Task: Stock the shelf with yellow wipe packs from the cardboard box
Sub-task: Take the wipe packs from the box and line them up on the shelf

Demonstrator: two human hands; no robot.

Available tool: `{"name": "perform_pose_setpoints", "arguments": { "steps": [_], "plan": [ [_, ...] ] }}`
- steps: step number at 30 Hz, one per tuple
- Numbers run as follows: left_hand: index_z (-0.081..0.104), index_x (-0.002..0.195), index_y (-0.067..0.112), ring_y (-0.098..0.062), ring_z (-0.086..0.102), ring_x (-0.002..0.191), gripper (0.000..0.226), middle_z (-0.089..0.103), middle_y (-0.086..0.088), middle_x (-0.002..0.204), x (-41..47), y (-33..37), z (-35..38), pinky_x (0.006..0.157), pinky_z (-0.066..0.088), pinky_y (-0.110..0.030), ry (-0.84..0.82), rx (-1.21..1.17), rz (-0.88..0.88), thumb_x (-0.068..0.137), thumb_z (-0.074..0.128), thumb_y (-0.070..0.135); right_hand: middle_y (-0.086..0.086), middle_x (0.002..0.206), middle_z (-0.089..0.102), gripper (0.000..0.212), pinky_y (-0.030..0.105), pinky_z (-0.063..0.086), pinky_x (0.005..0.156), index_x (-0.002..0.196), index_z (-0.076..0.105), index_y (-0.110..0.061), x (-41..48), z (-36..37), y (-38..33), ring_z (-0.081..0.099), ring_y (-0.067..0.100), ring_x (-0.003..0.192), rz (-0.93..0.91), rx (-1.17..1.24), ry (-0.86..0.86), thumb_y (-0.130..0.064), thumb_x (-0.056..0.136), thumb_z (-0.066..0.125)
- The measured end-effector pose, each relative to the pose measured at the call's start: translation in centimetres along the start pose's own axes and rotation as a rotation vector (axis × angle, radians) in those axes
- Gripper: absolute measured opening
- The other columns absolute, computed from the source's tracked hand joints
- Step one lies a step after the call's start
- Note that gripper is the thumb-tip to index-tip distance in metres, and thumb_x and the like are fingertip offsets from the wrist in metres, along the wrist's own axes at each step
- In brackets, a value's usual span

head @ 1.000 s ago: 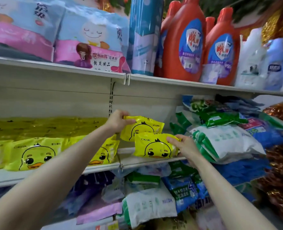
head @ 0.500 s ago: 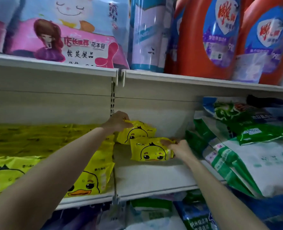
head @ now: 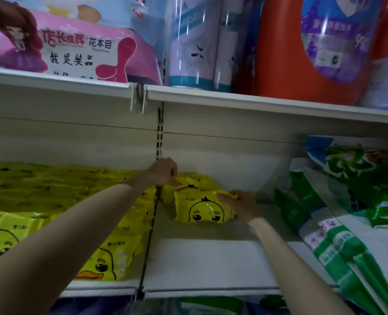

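Two yellow wipe packs sit in the bare bay of the middle shelf [head: 211, 262], near the back panel. The front duck-face pack [head: 200, 209] is up on its long edge with the print facing out, and its bottom edge looks to be on the shelf deck. The right grip [head: 242, 206] is closed round its right end, with fingers over the top corner. The rear duck-face pack [head: 198, 179] is just behind it and half hidden, leaning toward the back panel. The left grip [head: 163, 171] pinches its top-left edge, knuckles up. I can't tell whether the two packs touch.

To the left, past the slotted upright [head: 160, 137], is a stack of yellow duck packs [head: 52, 201], lying flat in layers with the front row tilted toward the aisle. To the right, green-and-white bags [head: 338, 251] slump against each other, well apart from the hands.

On the upper shelf [head: 256, 98] are a pink cartoon-girl pack [head: 70, 46], a clear-wrapped blue-and-white roll pack [head: 195, 42] and an orange detergent bottle [head: 279, 64].
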State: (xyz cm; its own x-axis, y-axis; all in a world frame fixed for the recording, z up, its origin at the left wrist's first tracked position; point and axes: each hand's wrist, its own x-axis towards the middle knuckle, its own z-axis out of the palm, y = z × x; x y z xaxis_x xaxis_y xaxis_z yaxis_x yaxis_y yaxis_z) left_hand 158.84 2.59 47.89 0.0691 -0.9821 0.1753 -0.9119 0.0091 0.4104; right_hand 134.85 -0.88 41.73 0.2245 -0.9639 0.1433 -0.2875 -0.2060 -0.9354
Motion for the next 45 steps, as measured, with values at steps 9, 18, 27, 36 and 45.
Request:
{"name": "perform_pose_setpoints", "arguments": {
  "steps": [9, 18, 27, 36, 45],
  "plan": [
    [0.044, 0.063, 0.022, -0.019, 0.05, 0.079, 0.035, 0.053, -0.003, 0.089, 0.8, -1.2, 0.4, 0.069, 0.037, -0.027, 0.039, 0.163, -0.04, 0.076, 0.077, 0.023, -0.002, 0.07, 0.064, 0.012, 0.021, 0.051, 0.05, 0.079, 0.065, -0.02, 0.0, -0.3, 0.3, 0.06, 0.007, 0.058, -0.015, 0.035, -0.228, -0.018, 0.076, 0.077],
    [0.052, 0.08, 0.016, -0.02, 0.053, 0.082, 0.024, 0.054, -0.003, 0.09, 1.1, -2.5, 0.7, 0.07, 0.04, -0.027, 0.058, 0.236, -0.026, 0.081, 0.072, 0.03, 0.003, 0.061, 0.066, 0.013, 0.024, 0.049, 0.052, 0.07, 0.065, -0.014, 1.1, 1.5, 1.4, 0.062, 0.016, 0.057, -0.031, 0.163, -0.153, -0.013, 0.076, 0.076],
    [0.067, 0.105, 0.005, -0.02, 0.058, 0.097, 0.037, 0.064, -0.009, 0.106, 0.1, -2.4, -2.6, 0.079, 0.042, -0.026, 0.091, -0.015, -0.016, 0.091, 0.058, 0.038, 0.002, 0.065, 0.069, 0.008, 0.026, 0.054, 0.051, 0.075, 0.068, -0.015, 2.0, 2.4, 0.4, 0.064, 0.011, 0.054, -0.035, 0.187, -0.185, -0.012, 0.077, 0.076],
    [0.059, 0.117, 0.017, -0.013, 0.053, 0.103, 0.062, 0.055, 0.006, 0.106, -0.3, -1.4, -1.7, 0.087, 0.046, -0.026, -0.225, 0.129, -0.006, 0.066, 0.081, 0.044, -0.012, 0.069, 0.069, 0.026, 0.016, 0.05, 0.053, 0.091, 0.069, -0.011, 3.1, 4.5, 0.5, 0.066, 0.002, 0.061, -0.1, 0.203, -0.197, 0.0, 0.07, 0.079],
    [0.059, 0.108, 0.016, -0.018, 0.053, 0.093, 0.061, 0.051, 0.004, 0.095, 0.6, -1.7, -0.3, 0.074, 0.043, -0.027, -0.174, 0.277, 0.026, 0.061, 0.083, 0.046, -0.008, 0.082, 0.064, 0.049, 0.011, 0.047, 0.051, 0.087, 0.057, -0.019, 3.5, 4.1, 1.5, 0.063, -0.007, 0.061, -0.138, 0.112, -0.16, 0.004, 0.056, 0.086]
  ]
}}
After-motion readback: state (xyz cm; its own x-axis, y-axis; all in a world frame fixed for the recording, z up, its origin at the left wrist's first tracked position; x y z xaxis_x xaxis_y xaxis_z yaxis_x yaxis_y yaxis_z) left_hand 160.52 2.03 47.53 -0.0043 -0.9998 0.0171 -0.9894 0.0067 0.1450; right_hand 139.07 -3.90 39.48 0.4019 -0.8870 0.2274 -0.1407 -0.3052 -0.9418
